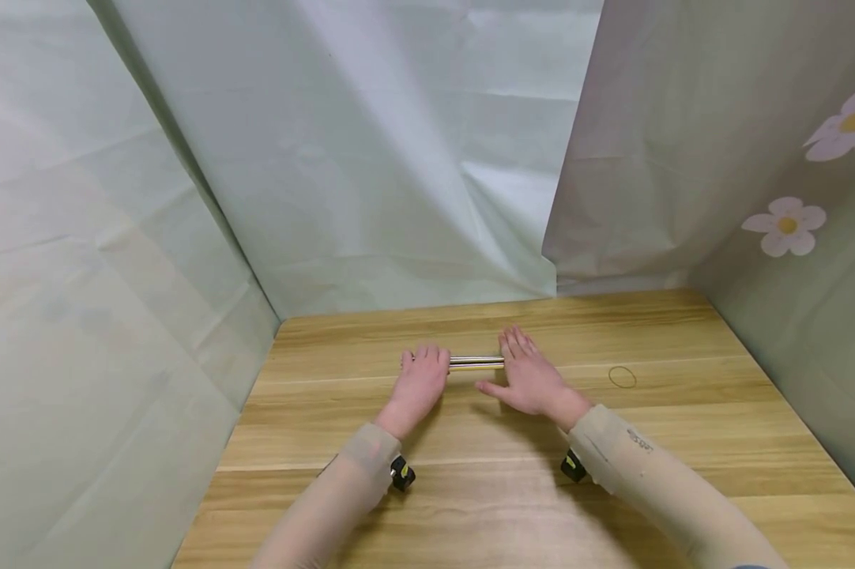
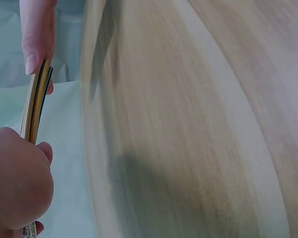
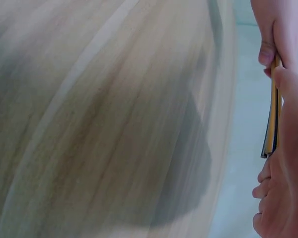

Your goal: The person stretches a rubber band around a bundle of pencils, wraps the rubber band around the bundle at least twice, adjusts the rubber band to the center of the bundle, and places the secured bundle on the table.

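Observation:
A small bundle of pencils (image 1: 476,363), with yellow, black and silvery sides, lies crosswise between the two hands above the far half of the table. My left hand (image 1: 422,381) grips the bundle near its left end, the thumb underneath; in the left wrist view a bit of patterned metal end (image 2: 29,231) pokes out below that hand. At the other end, my right hand (image 1: 532,381) holds its fingers straight, the palm side against the pencils and the thumb spread apart. The right wrist view shows the dark pencil ends (image 3: 268,154) beside the right palm.
A thin rubber band (image 1: 623,377) lies in a loop on the wooden table (image 1: 470,506), to the right of the right hand. Pale cloth walls (image 1: 371,197) rise behind the table and at both sides. Each wrist carries a small black camera (image 1: 402,474).

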Tool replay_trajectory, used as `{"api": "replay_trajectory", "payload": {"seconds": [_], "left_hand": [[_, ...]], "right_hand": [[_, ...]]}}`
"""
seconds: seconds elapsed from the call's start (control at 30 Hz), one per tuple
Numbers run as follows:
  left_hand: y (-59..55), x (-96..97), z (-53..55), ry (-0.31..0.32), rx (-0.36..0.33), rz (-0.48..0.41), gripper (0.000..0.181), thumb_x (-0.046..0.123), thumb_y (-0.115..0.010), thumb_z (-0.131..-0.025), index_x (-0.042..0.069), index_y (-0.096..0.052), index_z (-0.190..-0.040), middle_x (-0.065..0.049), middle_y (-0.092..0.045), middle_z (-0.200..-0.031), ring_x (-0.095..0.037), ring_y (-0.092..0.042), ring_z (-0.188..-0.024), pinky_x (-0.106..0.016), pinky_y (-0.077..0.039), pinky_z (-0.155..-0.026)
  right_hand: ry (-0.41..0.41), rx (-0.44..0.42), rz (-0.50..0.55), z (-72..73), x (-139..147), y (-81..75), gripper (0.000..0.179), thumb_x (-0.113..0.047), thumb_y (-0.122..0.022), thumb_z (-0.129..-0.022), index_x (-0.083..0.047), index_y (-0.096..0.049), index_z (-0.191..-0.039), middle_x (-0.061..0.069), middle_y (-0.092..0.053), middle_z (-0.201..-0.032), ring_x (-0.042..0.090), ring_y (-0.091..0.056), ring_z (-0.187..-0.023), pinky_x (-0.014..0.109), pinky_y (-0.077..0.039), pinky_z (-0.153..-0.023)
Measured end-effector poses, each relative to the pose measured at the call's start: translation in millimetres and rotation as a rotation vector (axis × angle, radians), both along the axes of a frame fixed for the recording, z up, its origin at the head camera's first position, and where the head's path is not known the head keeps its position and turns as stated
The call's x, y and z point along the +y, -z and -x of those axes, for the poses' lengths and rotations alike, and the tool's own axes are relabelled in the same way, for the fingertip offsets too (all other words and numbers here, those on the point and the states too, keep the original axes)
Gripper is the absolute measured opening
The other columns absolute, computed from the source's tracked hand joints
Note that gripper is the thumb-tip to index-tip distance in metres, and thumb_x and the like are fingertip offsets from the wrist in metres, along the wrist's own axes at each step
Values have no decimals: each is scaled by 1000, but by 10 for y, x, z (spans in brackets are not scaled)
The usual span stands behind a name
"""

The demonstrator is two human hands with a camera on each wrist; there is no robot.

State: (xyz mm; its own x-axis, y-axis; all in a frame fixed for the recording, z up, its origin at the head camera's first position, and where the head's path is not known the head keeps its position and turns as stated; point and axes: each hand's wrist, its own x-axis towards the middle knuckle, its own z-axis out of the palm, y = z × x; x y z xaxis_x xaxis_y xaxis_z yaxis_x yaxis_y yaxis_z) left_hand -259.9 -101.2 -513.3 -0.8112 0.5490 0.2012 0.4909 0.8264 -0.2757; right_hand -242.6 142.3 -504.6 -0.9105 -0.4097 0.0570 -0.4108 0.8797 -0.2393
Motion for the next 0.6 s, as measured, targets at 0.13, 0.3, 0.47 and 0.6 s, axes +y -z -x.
{"api": "replay_trajectory", "payload": {"seconds": [0.13,0.3,0.47,0.6], "left_hand": [[4,17,-6,7,31,5,13,18,-61,-108,8,-52,-109,-7,-59,-102,-24,-54,-93,-43,-46,-79],[-8,17,-14,4,35,26,17,23,-59,-110,8,-51,-109,-7,-58,-101,-23,-52,-92,-42,-46,-79],[-19,-18,-11,-7,-20,-24,12,19,-57,-111,9,-50,-108,-6,-56,-101,-24,-49,-91,-41,-42,-78],[-5,-76,-21,-20,-48,-97,12,18,-58,-110,9,-51,-106,-7,-56,-101,-25,-49,-92,-41,-38,-78]], "right_hand": [[15,-9,3,-2,-2,13,111,-75,-48,-102,15,-22,-161,35,-16,-170,45,-7,-161,52,-9,-128],[-12,-9,5,13,95,22,107,-71,-52,-103,14,-23,-162,32,-15,-170,46,-10,-161,52,-11,-128],[-12,7,13,38,416,41,88,-55,-60,-106,9,-36,-160,30,-31,-167,47,-27,-156,56,-24,-125],[5,57,39,5,781,90,62,-36,-68,-106,7,-56,-148,29,-55,-150,48,-52,-140,60,-40,-115]]}}
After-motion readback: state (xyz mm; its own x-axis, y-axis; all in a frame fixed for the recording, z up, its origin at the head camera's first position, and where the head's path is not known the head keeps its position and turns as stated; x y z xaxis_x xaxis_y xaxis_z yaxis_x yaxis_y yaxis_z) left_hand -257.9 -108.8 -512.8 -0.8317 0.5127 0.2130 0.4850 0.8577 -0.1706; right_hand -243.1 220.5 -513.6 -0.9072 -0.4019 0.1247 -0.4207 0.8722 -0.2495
